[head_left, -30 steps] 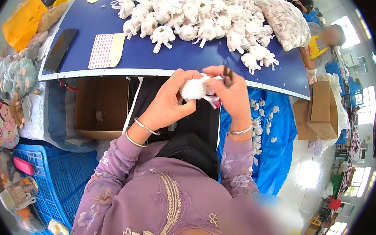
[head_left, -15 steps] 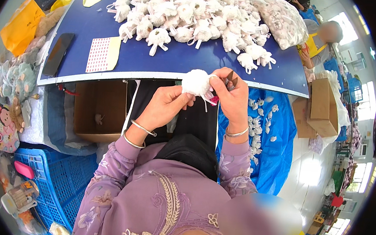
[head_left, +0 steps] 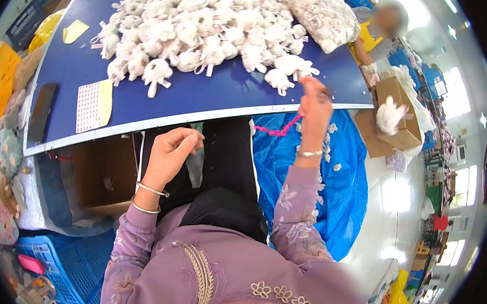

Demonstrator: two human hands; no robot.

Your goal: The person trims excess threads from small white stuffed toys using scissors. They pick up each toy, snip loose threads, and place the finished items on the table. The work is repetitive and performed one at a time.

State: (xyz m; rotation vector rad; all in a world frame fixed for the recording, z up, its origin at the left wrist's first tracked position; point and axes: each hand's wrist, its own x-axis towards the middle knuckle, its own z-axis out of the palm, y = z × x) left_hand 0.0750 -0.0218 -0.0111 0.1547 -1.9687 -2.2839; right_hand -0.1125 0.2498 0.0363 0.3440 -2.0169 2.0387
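Observation:
My right hand [head_left: 316, 106] is closed, slightly blurred, at the front edge of the blue table, just before a few small white plush pieces [head_left: 280, 82]. It holds dark thread snips [head_left: 326, 94], mostly hidden by the fingers, with a pink braided cord [head_left: 279, 133] trailing from the hand. Over my lap, my left hand [head_left: 170, 149] is loosely curled and holds nothing I can see. A blurred white plush piece [head_left: 391, 115] appears in the air in front of a cardboard box [head_left: 402, 130] on the right.
A heap of white plush pieces with ribbon loops [head_left: 190, 25] covers the table's far part, beside a filled clear bag [head_left: 325, 18]. A sticker sheet [head_left: 91, 107] and a black phone-like slab [head_left: 43, 112] lie left. Blue sheeting [head_left: 337, 199] and a blue crate [head_left: 68, 269] flank me.
The white plush piece has left my hands, and one now appears in the air by the box. My right hand has moved toward the table pieces; my left has drawn left and down.

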